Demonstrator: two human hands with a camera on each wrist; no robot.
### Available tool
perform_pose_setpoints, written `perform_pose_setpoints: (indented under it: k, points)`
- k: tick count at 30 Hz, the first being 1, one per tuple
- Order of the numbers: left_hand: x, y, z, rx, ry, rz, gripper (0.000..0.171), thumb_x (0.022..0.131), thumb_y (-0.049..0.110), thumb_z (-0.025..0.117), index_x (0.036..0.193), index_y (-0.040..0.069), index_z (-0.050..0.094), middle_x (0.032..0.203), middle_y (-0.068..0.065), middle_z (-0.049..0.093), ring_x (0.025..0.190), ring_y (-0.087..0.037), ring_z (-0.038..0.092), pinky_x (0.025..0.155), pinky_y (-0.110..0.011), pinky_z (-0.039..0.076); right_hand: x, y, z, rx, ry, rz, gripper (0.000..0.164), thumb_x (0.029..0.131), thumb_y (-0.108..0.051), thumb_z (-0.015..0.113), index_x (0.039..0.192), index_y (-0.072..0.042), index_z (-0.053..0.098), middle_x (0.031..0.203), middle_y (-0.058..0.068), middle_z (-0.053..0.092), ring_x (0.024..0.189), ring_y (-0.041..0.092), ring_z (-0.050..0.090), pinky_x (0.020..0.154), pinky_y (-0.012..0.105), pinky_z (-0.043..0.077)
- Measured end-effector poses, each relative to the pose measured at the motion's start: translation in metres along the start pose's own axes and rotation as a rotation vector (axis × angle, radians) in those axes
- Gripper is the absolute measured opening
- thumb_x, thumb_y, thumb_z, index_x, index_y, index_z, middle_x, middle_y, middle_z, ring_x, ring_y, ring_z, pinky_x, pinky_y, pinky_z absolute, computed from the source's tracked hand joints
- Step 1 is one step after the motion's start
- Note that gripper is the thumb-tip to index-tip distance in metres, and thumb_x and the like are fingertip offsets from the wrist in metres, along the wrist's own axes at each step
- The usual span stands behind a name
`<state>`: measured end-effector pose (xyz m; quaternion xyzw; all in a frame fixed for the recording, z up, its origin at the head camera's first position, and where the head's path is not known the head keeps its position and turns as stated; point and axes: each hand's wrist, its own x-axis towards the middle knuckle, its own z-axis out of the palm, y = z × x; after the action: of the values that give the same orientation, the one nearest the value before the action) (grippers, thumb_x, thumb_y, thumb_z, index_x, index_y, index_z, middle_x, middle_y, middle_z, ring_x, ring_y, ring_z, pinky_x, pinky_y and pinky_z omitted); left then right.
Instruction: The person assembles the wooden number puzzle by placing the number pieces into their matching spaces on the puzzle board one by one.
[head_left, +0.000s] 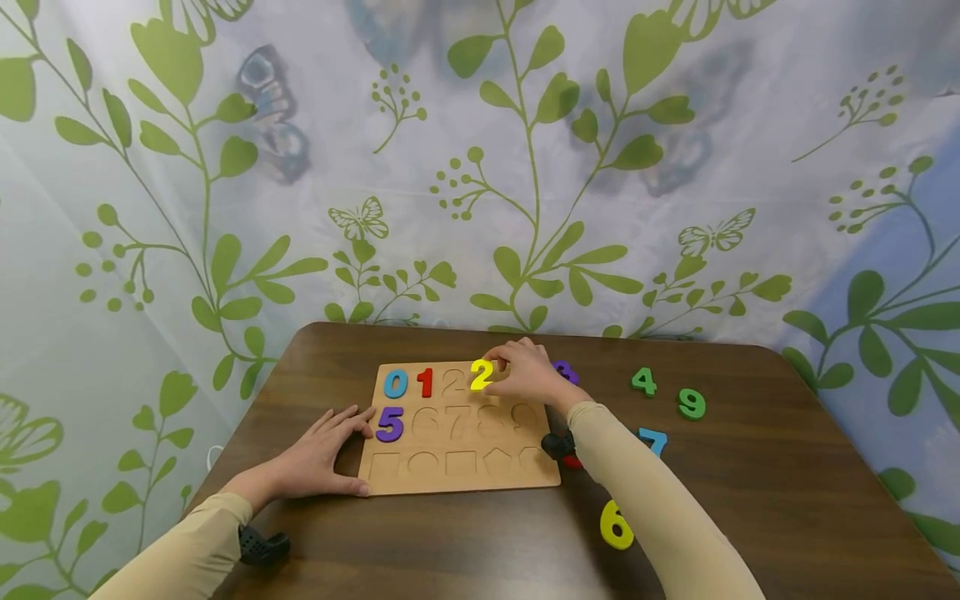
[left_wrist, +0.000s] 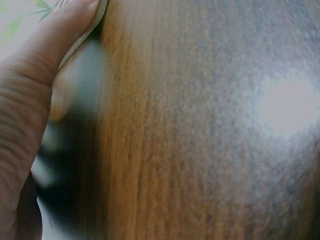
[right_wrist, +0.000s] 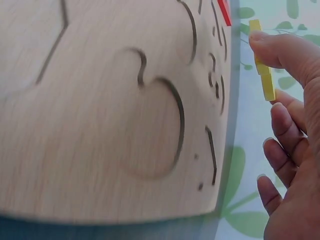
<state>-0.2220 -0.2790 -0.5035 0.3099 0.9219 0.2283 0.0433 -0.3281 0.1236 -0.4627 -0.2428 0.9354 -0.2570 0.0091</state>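
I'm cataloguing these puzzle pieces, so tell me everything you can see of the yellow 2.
The yellow 2 is a flat, bright yellow numeral with a curved top; whether it is painted wood or plastic is hard to tell. The right hand pinches it between thumb and finger. In the head view it appears just right of the 2-shaped recess, not seated. The right wrist view shows its side edge, apart from the board.

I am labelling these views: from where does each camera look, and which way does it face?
Head: on the head, facing forward and down at the board; left hand, right hand and sleeves show.
Left wrist: on that wrist, facing the tabletop; its thumb shows at left.
Right wrist: on that wrist, facing the board; that hand shows at right.
Head and right wrist share the yellow 2.
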Motion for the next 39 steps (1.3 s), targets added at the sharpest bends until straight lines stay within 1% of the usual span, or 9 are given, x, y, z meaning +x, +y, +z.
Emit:
perform_pose_setpoints:
  k: [7, 13, 22, 33, 39]
  points:
    - [0.0, 0.001, -0.001, 0.003, -0.001, 0.001, 0.076, 0.075, 0.076, 0.074, 0.125, 0.023, 0.053, 0.163, -0.008, 0.035, 0.151, -0.043, 0.025, 0.118, -0.069, 0.009, 0.009, -0.012, 0.011, -0.001, -0.006, 0.005, 0.049, 0.077, -0.046, 0.087, 0.118, -0.023, 0.071, 0.084, -0.004, 0.054, 0.096, 0.018, 0.04, 0.087, 0.044, 0.024]
    - [-0.001, 0.003, -0.003, 0.005, -0.011, -0.001, 0.076, 0.075, 0.075, 0.074, 0.125, 0.022, 0.052, 0.163, -0.01, 0.035, 0.151, -0.043, 0.024, 0.118, -0.069, 0.009, 0.015, -0.017, 0.017, -0.012, -0.006, 0.013, 0.048, 0.077, -0.049, 0.087, 0.116, -0.026, 0.071, 0.083, -0.005, 0.054, 0.098, 0.018, 0.041, 0.087, 0.044, 0.024]
    - [-0.002, 0.002, -0.002, 0.01, -0.01, -0.004, 0.077, 0.075, 0.075, 0.074, 0.125, 0.022, 0.052, 0.163, -0.01, 0.035, 0.151, -0.043, 0.024, 0.118, -0.069, 0.009, 0.022, -0.021, 0.026, -0.009, -0.022, 0.015, 0.051, 0.078, -0.049, 0.086, 0.121, -0.026, 0.071, 0.086, -0.007, 0.057, 0.1, 0.02, 0.042, 0.089, 0.044, 0.028]
    - [-0.002, 0.004, -0.002, 0.004, -0.017, -0.01, 0.077, 0.075, 0.076, 0.074, 0.125, 0.022, 0.052, 0.164, -0.01, 0.035, 0.151, -0.043, 0.024, 0.118, -0.069, 0.008, 0.025, -0.022, 0.029, 0.002, -0.049, 0.042, 0.056, 0.077, -0.05, 0.088, 0.124, -0.024, 0.071, 0.088, -0.006, 0.057, 0.101, 0.021, 0.042, 0.091, 0.046, 0.029]
    - [0.0, 0.004, -0.002, 0.007, -0.017, -0.005, 0.077, 0.075, 0.076, 0.074, 0.125, 0.022, 0.052, 0.164, -0.009, 0.035, 0.151, -0.043, 0.023, 0.118, -0.069, 0.008, 0.027, -0.022, 0.03, -0.02, -0.057, 0.053, 0.059, 0.077, -0.053, 0.086, 0.127, -0.025, 0.07, 0.09, -0.006, 0.058, 0.101, 0.02, 0.042, 0.091, 0.045, 0.028]
